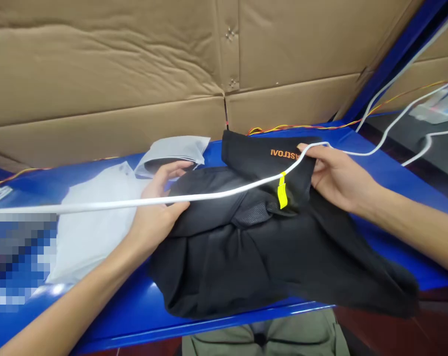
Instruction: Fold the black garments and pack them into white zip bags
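A black fabric item (224,267), with folds, a mesh patch and orange lettering on one flap, is spread over the blue table and droops past its front edge at the right. My left hand (155,207) pinches its left side, thumb on top and fingers behind. At the lettered flap (261,153), my right hand (333,175) grips the right edge between thumb and fingers. A white cable (216,194) crosses the view in front of both hands, hiding parts of them and of the fabric. From the cable hangs a yellow tag (282,193).
Left of the fabric lie a pale plastic bag (98,222) and another whitish bag (179,148) with a dark opening. Cardboard panels (135,64) stand behind the blue table (123,316). Red and yellow twisted wires (283,128) run along its back. A blurred patch covers the lower left.
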`<state>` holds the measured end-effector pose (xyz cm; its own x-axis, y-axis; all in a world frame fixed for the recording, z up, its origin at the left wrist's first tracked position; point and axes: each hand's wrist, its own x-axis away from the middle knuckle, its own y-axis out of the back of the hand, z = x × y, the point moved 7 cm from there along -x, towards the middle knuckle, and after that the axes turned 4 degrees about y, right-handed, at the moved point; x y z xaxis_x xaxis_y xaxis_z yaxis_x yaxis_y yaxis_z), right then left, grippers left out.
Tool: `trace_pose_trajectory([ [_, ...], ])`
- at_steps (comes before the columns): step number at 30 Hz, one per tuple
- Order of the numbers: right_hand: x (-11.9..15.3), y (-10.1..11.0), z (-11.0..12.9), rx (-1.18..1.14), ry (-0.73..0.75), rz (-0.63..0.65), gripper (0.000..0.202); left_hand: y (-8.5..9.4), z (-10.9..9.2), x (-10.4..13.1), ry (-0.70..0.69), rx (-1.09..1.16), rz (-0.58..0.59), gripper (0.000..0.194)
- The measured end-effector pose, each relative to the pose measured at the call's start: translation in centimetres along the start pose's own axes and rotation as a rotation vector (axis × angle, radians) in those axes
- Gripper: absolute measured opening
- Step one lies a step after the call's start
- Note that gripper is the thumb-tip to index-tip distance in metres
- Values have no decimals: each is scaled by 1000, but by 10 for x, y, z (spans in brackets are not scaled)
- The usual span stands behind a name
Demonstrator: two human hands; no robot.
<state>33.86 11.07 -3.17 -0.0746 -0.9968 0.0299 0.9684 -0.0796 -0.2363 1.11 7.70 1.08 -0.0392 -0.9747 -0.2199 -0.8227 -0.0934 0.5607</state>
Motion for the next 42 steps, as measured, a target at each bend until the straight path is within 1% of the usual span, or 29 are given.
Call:
trace_pose_trajectory([
  [3, 1, 5, 2, -11, -19, -46, 31, 4, 2, -2, -13, -21, -25, 61],
  [4, 2, 6, 3, -5, -33, -51, 34, 6, 2, -2, -20, -27, -34, 61],
  [6, 3, 11, 3, 18, -72, -47, 48, 9, 2, -4, -33, -59, -46, 61],
  [8, 6, 18, 3, 51, -122, -42, 54, 10, 3, -7, -44, -120, -30, 61],
  [9, 7, 23, 2, 68, -148, -44, 52, 9, 4, -8, -47, -147, -13, 61],
  [11, 8, 34, 1, 96, -193, -68, 40, 7, 6, -9, -66, -207, 41, 63],
  [13, 7, 45, 0, 116, -234, -100, 25, 4, 7, -9, -118, -288, 86, 65],
  [14, 7, 50, -1, 133, -263, -108, 22, 3, 7, -9, -151, -336, 103, 65],
  [16, 5, 57, -4, 201, -337, -76, 24, 1, 8, -7, -203, -425, 127, 66],
  [18, 2, 61, -6, 296, -361, 21, 36, 2, 9, -6, -218, -478, 146, 65],
  [20, -3, 62, -4, 387, -291, 116, 58, 3, 11, -7, -223, -517, 157, 64],
  [22, -9, 64, 0, 444, -184, 152, 81, 5, 13, -8, -224, -541, 152, 64],
  [23, -11, 65, 1, 468, -135, 150, 87, 5, 14, -9, -220, -549, 145, 64],
  [24, -13, 66, 2, 495, -85, 150, 88, 6, 15, -10, -214, -555, 136, 65],
  [25, -15, 65, 3, 526, -29, 152, 84, 6, 16, -11, -203, -561, 129, 65],
  [27, -17, 62, 4, 598, 77, 163, 66, 7, 18, -13, -169, -563, 112, 65],
  [29, -17, 57, 3, 649, 138, 193, 49, 6, 18, -15, -140, -550, 100, 66],
  [30, -18, 55, 1, 660, 149, 209, 46, 6, 18, -16, -130, -544, 99, 66],
  [33, -18, 51, -1, 705, 199, 235, 48, 6, 16, -18, -120, -540, 96, 61],
  [36, -20, 51, 4, 803, 327, 191, 39, 8, 16, -20, -96, -551, 72, 46],
  [39, -21, 50, 12, 875, 487, 132, 27, 12, 18, -23, -67, -545, -2, 34],
  [42, -20, 46, 18, 896, 603, 142, 19, 15, 14, -22, -114, -523, -84, 29],
])
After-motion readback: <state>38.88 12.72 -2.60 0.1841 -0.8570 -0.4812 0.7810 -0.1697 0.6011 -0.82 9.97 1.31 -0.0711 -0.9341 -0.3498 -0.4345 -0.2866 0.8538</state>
